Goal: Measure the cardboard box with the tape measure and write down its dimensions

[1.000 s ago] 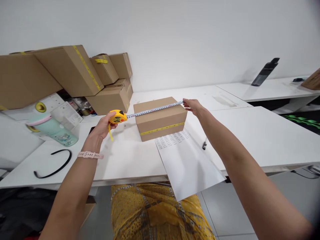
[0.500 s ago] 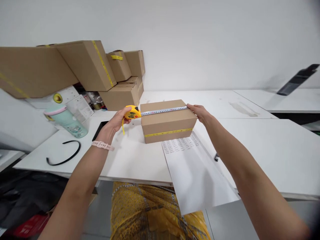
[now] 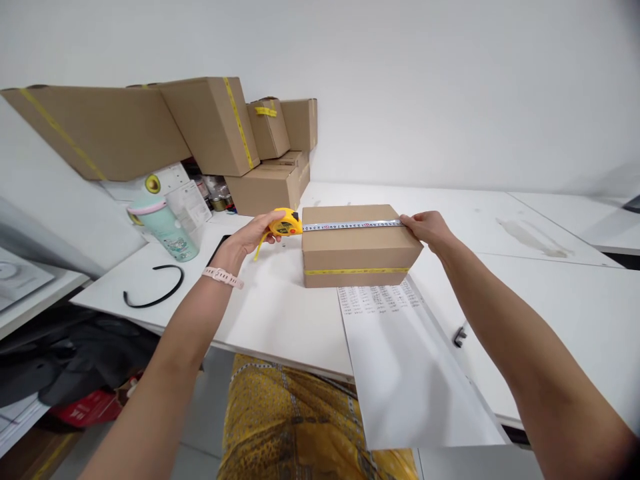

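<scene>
A cardboard box (image 3: 357, 260) with a strip of yellow tape along its front stands on the white table. My left hand (image 3: 260, 232) is closed round a yellow tape measure (image 3: 287, 223) at the box's left edge, its yellow strap hanging down. The pulled-out metal blade (image 3: 345, 226) lies straight across the top of the box, from left to right. At the right edge, my right hand (image 3: 424, 225) pinches the blade's end against the box. Its fingertips are partly hidden at the box's edge.
Under the box's front lies a printed paper sheet (image 3: 400, 373), overhanging the table edge. Several cardboard boxes (image 3: 210, 127) are stacked at the back left. A mint tumbler (image 3: 167, 227) and a black headband (image 3: 160, 293) are at the left. A small black object (image 3: 459, 337) lies right of the paper.
The whole view has swung left, so the box, hands and stacked boxes appear farther right. Both hands keep their hold, with the blade still across the box top.
</scene>
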A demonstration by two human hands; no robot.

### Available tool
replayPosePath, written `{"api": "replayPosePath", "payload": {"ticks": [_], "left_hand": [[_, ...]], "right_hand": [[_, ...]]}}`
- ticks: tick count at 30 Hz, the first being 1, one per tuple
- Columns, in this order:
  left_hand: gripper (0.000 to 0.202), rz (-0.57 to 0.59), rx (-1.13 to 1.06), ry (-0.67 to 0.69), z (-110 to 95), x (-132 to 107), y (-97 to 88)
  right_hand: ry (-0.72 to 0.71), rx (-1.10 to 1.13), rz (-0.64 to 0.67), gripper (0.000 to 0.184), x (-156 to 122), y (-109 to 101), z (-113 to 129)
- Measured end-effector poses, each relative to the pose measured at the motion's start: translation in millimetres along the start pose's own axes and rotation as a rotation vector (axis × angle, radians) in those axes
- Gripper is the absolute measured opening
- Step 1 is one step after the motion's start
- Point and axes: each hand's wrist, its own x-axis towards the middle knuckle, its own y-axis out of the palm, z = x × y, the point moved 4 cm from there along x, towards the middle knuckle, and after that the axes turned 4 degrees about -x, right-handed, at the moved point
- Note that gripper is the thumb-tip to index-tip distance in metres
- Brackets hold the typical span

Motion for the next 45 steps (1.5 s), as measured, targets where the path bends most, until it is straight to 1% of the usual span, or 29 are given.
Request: {"api": "replayPosePath", "payload": {"ticks": [6,9,11,13,15,17,18,20,22,23,24,26,27,29,32,35,38,42,45], "left_hand": [[0.052,-0.008,-0.004,-0.009,0,0,-1.7],[0.052,-0.043,-0.010,-0.008,-1,0,0.0],[0.050,-0.071,-0.016,0.007,-7,-2,1.9],[0.047,-0.095,-0.024,0.047,-16,-11,5.5],[0.045,-0.095,-0.030,0.105,-26,-28,14.5],[0.045,-0.035,-0.060,0.125,-27,-55,34.9],[0.048,0.044,-0.096,0.090,-22,-71,51.4],[0.060,0.260,-0.230,-0.055,-3,-104,95.0],[0.068,0.449,-0.372,-0.197,20,-133,144.4],[0.066,0.495,-0.439,-0.239,30,-143,167.1],[0.061,0.479,-0.494,-0.253,37,-148,186.2],[0.054,0.393,-0.603,-0.213,40,-146,214.8],[0.053,0.341,-0.647,-0.184,37,-140,224.0],[0.053,0.257,-0.710,-0.138,24,-125,234.5],[0.056,0.170,-0.736,-0.125,3,-101,239.2],[0.055,0.120,-0.726,-0.128,-7,-87,243.8],[0.053,0.102,-0.711,-0.152,-5,-84,251.2],[0.057,0.086,-0.707,-0.187,1,-90,256.6],[0.058,0.083,-0.693,-0.192,3,-93,256.4]], "right_hand": [[-0.014,-0.009,0.008,0.033,5,3,-5],[-0.014,-0.022,0.012,0.032,4,5,-4],[-0.006,-0.030,0.020,0.032,4,2,0],[-0.003,-0.012,0.030,0.031,4,-4,6],[-0.034,0.073,0.010,0.030,6,-15,15],[-0.118,0.210,-0.042,0.028,8,-26,28],[-0.179,0.263,-0.066,0.028,7,-29,35],[-0.316,0.286,-0.055,0.026,4,-27,50],[-0.444,0.196,0.045,0.026,-2,-14,63],[-0.488,0.134,0.115,0.027,-5,-5,69],[-0.513,0.075,0.184,0.028,-6,4,74],[-0.506,-0.024,0.282,0.030,-5,21,81],[-0.480,-0.067,0.303,0.030,-1,27,84],[-0.407,-0.124,0.300,0.031,11,37,91],[-0.343,-0.139,0.269,0.032,27,51,100],[-0.335,-0.130,0.254,0.031,33,62,101],[-0.309,-0.117,0.278,0.031,28,67,93],[-0.251,-0.082,0.363,0.034,16,61,85],[-0.271,-0.085,0.337,0.033,9,54,90]]}}
